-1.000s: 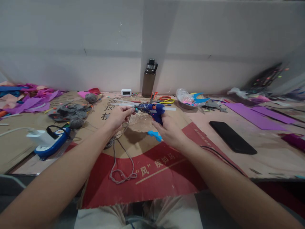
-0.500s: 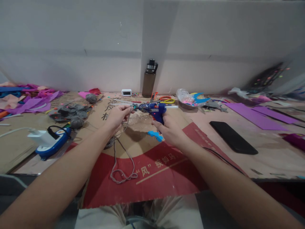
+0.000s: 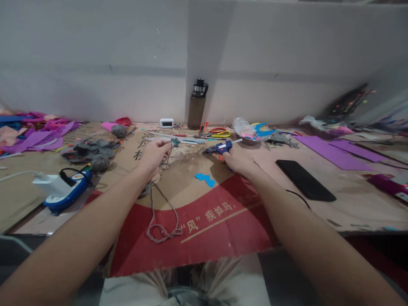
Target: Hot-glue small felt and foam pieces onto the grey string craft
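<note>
The left arm stretches forward over the cardboard (image 3: 143,250), its hand (image 3: 153,156) turned inward, thumb and fingertips pinched together on a small teal piece (image 3: 174,143). The right arm angles in from the other side; its hand (image 3: 238,161) is closed around the glue gun (image 3: 219,148), the fingers mostly hidden, nozzle pointing left, apart from the piece. Grey yarn (image 3: 164,236) lies looped nearer the body.

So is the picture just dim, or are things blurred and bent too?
Head view: dim overall; a dark band climbs the pale grey wall behind the tall brownish bottle; shadow darkens the tan-and-red cardboard near the right hand; outer edges look stretched; the small teal piece in the left hand is too blurred to identify.
</note>
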A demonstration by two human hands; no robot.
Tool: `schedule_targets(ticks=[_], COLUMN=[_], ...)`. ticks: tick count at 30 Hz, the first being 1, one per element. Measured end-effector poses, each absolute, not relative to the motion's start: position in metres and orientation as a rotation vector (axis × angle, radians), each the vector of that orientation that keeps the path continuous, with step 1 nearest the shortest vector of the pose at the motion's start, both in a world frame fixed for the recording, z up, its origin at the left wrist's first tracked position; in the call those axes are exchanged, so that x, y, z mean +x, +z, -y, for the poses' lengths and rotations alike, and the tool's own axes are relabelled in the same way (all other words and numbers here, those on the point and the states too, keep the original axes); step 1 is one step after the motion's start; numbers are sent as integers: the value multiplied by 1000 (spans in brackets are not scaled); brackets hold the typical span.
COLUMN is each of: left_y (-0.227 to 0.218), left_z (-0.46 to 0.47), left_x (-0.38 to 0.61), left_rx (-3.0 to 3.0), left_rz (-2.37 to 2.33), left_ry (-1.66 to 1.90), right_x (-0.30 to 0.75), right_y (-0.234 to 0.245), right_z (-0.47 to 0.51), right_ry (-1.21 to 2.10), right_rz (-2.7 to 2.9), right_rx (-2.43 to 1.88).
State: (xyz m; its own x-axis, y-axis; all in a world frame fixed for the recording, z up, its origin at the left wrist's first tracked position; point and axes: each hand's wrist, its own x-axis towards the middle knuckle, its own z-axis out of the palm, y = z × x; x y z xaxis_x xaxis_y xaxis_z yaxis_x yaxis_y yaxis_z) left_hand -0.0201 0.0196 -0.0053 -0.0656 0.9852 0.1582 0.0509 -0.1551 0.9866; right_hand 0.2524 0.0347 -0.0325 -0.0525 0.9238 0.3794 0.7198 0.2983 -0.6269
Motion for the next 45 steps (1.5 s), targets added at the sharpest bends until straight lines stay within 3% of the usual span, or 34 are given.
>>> schedule_targets(ticks=[4, 6, 10, 14, 19, 22, 25, 30, 37, 45], left_y=[-3, 0, 4, 6, 3, 0, -1, -1, -1, 5], left_z=[-15, -12, -4, -2, -6, -7, -6, -6, -2, 6], left_x=[-20, -19, -17, -20, -21, -14, -7, -4, -2, 4], left_rx=[1705, 1970, 2376, 2401, 2207, 1963, 1694, 1620, 1679, 1627], left_rz=[-1397, -1471, -1518, -1505, -1488, -1417, -1253, -1157, -1125, -1075], left_ry=[1473, 1519, 1461, 1469, 1526, 1478, 1444, 1404, 1380, 1371], right_x=[255, 240, 179, 122, 108, 117, 127, 140, 144, 144], right_y=[-21, -12, -3, 0, -2, -8, -12, -8, 0, 2], right_z=[-21, -11, 3, 7, 5, -2, -8, -8, -4, -4], right_ry=[104, 125, 683, 1273, 1529, 1325, 877, 426, 183, 211], right_rz=[1708, 1668, 1573, 1289, 1131, 1263, 1487, 1711, 1820, 1846], right_rx=[-1825, -1725, -1193, -942, -791, -928, -1021, -996, -1128, -1232])
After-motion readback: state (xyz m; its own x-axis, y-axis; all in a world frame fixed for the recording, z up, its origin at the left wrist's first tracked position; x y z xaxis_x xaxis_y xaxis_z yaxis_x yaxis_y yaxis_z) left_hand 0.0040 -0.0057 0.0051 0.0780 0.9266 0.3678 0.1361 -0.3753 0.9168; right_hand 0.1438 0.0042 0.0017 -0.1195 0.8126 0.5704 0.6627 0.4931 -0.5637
